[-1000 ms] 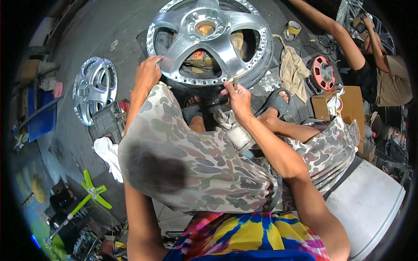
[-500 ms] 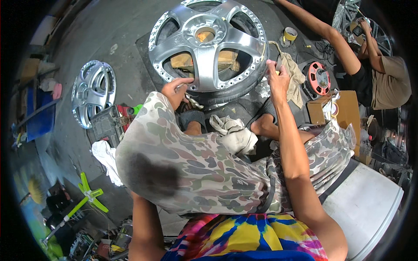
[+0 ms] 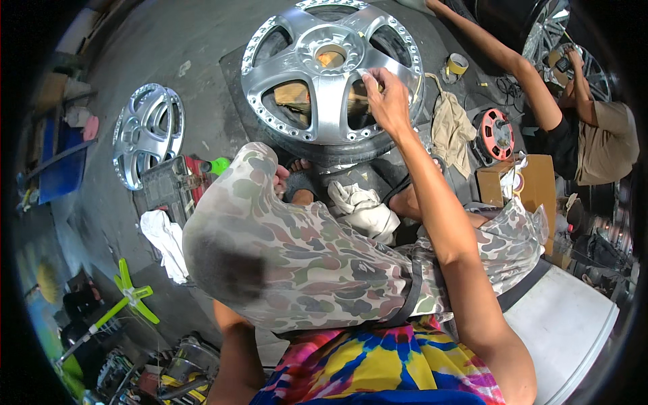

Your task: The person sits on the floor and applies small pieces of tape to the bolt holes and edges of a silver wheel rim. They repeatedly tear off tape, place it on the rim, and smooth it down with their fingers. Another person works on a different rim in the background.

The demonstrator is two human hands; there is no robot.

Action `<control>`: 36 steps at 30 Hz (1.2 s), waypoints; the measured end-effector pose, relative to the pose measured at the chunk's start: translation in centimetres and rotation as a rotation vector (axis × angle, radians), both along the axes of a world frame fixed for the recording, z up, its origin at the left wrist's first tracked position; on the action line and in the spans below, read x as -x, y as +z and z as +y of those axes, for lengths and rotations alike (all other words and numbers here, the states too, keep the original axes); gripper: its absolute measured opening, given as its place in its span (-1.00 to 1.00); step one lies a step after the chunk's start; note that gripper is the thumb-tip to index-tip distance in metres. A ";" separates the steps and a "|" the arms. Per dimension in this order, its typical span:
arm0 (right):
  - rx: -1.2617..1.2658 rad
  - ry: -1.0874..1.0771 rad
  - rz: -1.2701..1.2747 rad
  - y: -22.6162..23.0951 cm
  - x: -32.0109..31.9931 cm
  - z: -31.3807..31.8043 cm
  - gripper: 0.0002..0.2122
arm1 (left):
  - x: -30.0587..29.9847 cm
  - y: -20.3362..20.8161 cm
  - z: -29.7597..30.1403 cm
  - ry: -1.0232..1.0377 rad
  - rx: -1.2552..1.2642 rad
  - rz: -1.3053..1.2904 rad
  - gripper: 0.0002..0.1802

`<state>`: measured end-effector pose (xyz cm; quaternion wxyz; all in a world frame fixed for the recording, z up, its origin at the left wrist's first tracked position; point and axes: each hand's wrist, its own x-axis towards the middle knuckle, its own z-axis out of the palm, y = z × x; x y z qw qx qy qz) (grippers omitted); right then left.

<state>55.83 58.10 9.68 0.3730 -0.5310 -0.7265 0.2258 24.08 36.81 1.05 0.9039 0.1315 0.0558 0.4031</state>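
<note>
A large silver alloy wheel point(image 3: 329, 111) with broad spokes lies face up in front of me, resting on a black tyre point(image 3: 324, 154). My right hand point(image 3: 390, 102) reaches over one of its spokes close to the hub, fingers pinched together. A tiny pale bit shows at the fingertips, too small to name. Through the gaps between the spokes, a brown-yellow block point(image 3: 293, 98) is visible under the wheel. My left hand point(image 3: 280, 179) is low beside my camouflage-covered knee, which hides most of it, so its grip does not show.
At left lie smaller silver wheel faces point(image 3: 138, 138) and a grey toolbox point(image 3: 165, 185). A white cloth point(image 3: 364, 209) sits between my feet. To the right are a beige cloth point(image 3: 451, 128), tape roll point(image 3: 457, 64), red cable reel point(image 3: 496, 135), cardboard box point(image 3: 540, 182) and a co-worker point(image 3: 607, 135).
My right hand has moved from the wheel's right edge inward to a spoke near the hub. My left hand has drawn back from the wheel's lower edge to beside my knee.
</note>
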 end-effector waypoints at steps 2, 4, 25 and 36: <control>-0.080 0.015 -0.064 1.1 0.4 0.5 -0.75 | -1.4 0.1 -1.0 0.041 0.091 0.291 -0.60; -0.100 0.037 -0.126 1.8 0.8 0.9 -0.75 | -2.5 0.3 -1.7 0.079 0.145 0.523 -0.61; -0.136 0.219 -0.294 3.1 0.1 2.6 -0.80 | -2.7 1.2 -5.2 0.271 0.246 1.054 -0.68; -0.186 0.133 -0.458 2.3 0.5 1.9 -0.77 | 2.6 7.3 -7.2 0.808 0.165 1.361 -0.71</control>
